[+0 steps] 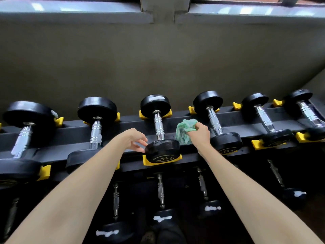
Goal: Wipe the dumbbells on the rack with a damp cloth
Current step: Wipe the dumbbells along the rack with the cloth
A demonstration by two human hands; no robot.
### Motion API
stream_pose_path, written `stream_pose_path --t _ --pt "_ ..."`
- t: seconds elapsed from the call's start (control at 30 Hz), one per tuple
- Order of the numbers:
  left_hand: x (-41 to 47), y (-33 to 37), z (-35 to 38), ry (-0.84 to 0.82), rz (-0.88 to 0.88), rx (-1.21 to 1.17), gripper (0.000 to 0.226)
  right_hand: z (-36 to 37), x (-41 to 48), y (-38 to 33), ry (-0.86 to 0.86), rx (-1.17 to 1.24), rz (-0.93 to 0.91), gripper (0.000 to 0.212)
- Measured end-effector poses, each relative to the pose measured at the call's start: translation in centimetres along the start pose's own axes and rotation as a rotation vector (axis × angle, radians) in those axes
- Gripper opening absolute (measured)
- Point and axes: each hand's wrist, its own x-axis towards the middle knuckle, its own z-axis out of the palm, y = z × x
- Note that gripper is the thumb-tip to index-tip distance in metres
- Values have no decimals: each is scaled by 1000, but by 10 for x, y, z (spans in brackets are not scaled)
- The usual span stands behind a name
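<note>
Both bare forearms stretch forward. The left hand (135, 140) hangs open, fingers spread and curled, fingertips touching a black rubber dumbbell head (162, 152). The right hand (200, 132) is fisted around a crumpled green cloth (184, 131).

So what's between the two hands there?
In the head view, one dumbbell lies between the left hand and the right hand, which holds the green cloth.
</note>
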Motion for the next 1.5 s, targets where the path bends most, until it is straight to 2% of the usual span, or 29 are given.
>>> stream_pose_path --t 0.13,0.3,0.4,0.5,0.6,0.7,0.77,0.9,1.03,1.1,1.17,1.3,1.5 --pt "15 13 4 19 -23 27 26 22 30 -18 -123 91 -121 29" --pt "34 26 7 14 -45 -117 30 60 63 -36 -157 52 -306 27" --pt "49 28 11 103 -35 -274 34 69 74 -28 -198 -4 -373 29" --pt "60 28 16 185 -18 -429 34 63 78 -21 -313 -69 -496 22" --pt "64 30 19 218 -32 -467 27 56 71 -20 -472 -135 -588 19" --pt "62 33 23 207 -22 -460 25 48 58 -19 -641 -130 -546 25" --pt "60 34 22 202 -15 -462 31 43 48 -16 -709 -181 -497 20" --pt "52 37 15 185 2 -446 37 40 33 -14 -743 -233 -453 26" --pt "45 38 9 172 -2 -433 34 44 29 -31 -769 -359 -456 10" --pt "42 37 5 164 -4 -431 32 49 24 -41 -781 -438 -469 23" --pt "39 36 1 163 -7 -433 32 52 21 -48 -820 -460 -451 25" --pt "35 30 -7 174 -21 -425 33 47 21 -55 -936 -365 -374 25" --pt "34 23 -7 168 -29 -426 33 34 20 -55 -998 -150 -264 27"
